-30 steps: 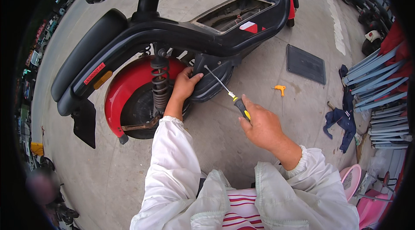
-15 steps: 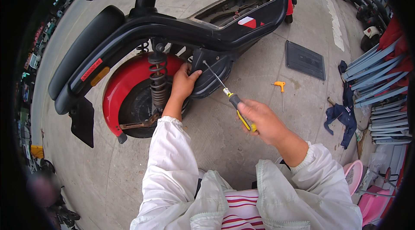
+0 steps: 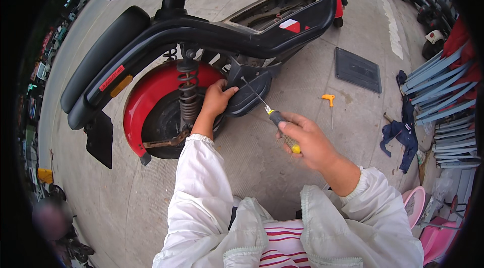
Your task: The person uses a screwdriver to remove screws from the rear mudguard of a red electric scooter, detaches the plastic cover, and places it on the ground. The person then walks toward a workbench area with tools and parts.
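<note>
Evidently, both hands meet at a curved black plastic cover (image 3: 249, 96) along the lower edge of a black-and-red scooter (image 3: 201, 35).

The bare left hand (image 3: 217, 100) clasps the cover's rear edge, just beside a glossy red wheel fender (image 3: 153, 86); should that clasp slacken, the cover could swing and strain its fixings. A thin-shafted screwdriver with a dark-and-yellow handle (image 3: 276, 117) slants to the cover near its upper edge; a strayed angle could make the tip slip, scratching plastic or jabbing the thumb. The right hand (image 3: 311, 143) is clamped on the handle; weak pressure might chew a screw head, too small to make out. Against half a second ago, the left hand keeps its place, more gap seems to show above the cover's upper edge, and the handle shows a pale patterned side, apparently turned.
</note>
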### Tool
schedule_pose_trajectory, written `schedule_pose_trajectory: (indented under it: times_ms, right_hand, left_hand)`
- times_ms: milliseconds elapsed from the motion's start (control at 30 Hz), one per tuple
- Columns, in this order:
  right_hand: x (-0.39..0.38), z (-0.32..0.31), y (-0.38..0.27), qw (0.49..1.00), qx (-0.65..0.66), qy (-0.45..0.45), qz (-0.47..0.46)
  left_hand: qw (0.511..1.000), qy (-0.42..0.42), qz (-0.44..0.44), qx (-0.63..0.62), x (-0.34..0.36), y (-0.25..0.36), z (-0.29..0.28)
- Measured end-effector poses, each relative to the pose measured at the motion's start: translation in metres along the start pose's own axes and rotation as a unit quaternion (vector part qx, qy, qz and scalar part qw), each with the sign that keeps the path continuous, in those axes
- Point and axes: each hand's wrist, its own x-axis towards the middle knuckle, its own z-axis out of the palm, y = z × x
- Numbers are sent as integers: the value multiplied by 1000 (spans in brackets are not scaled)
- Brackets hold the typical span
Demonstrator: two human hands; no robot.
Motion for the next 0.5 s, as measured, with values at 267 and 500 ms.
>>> schedule_pose_trajectory:
  times_ms: [267, 500]
  right_hand:
    - [-9, -9, 6, 997, -1, -38, 67]
    - [-14, -16, 13, 994, -71, -27, 80]
  left_hand:
    - [987, -38, 0, -157, -25, 12, 10]
    - [989, -14, 6, -145, -30, -7, 22]
